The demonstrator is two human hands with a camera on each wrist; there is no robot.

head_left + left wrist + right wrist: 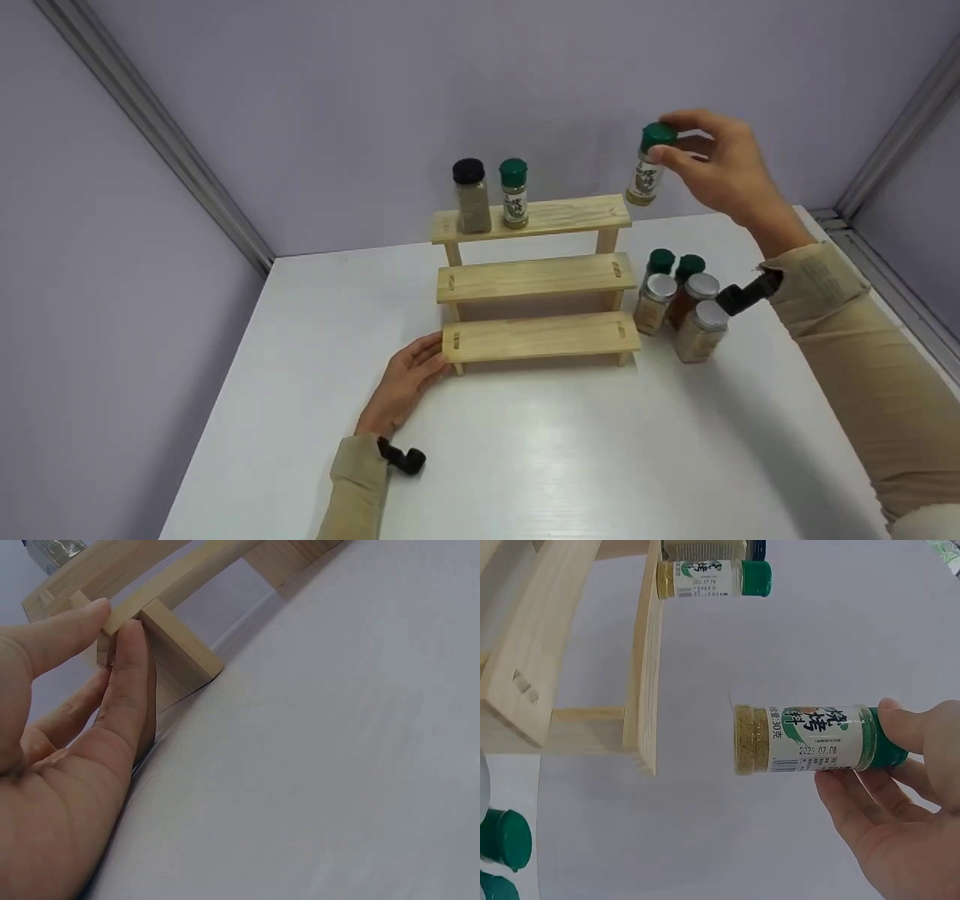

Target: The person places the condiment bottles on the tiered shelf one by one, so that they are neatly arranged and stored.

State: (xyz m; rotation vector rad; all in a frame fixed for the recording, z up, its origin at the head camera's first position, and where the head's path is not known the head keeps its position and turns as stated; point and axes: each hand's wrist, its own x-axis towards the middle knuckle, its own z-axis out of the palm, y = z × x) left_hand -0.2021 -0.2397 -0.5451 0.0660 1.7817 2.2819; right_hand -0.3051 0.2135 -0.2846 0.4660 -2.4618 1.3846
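Seasoning jar [646, 171] | right hand [721, 166] partly covers cap [657, 135] | clustered jars [680, 307] overlap

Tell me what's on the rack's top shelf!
A black-capped jar and a green-capped jar stand on the top shelf. I can't see the wood they cover.

Enclosed by pale lilac walls [337, 97], trimmed at both corners with grey metal strips [166, 135]; furnished with a white table [315, 315], glossy with reflected light [551, 439].
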